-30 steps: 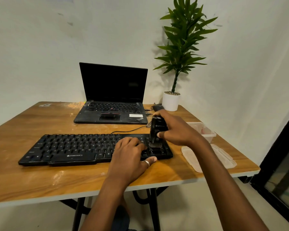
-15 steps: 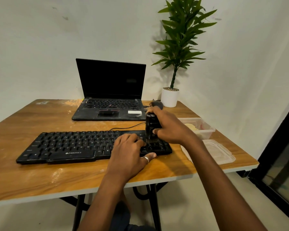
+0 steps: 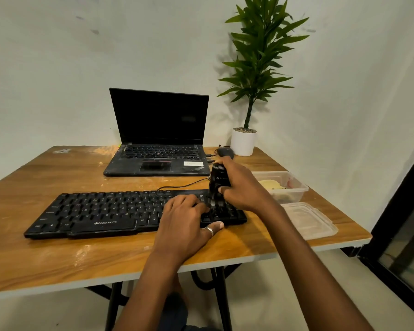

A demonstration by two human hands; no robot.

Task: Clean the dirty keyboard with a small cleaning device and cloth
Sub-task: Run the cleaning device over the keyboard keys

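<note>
– Looking at the head view, where is the keyboard (image 3: 105, 211)?

– It lies flat on the table (image 3: 46, 259), near the front edge. Its cable runs off toward the laptop (image 3: 158, 139) behind it.

– And the hands?

– The right hand (image 3: 244, 187) is wrapped around the device (image 3: 218, 180), a small black unit held upright. Its lower end is down on the keys at the keyboard's right end. The left hand (image 3: 184, 220) is just left of it. Its fingers are loosely bent and laid on the keys, and the thumb is against the near edge, so it grasps nothing.

– How will the keyboard handle?

– I'd judge it light and stiff, a thin plastic slab that could skate on the smooth wood if pushed sideways. The keycaps give and could pop off if scraped hard. It's best held down flat with a palm beside the spot being worked, or gripped by the solid near frame rather than by the keys.

– What about the device?

– It looks light enough for one hand and rigid, and it's held around its middle.

– Where's the cloth?

– I can't tell. Something pale sits in the tub (image 3: 294, 185) at the right, with the lid (image 3: 308, 220) nearer, beside it.
</note>
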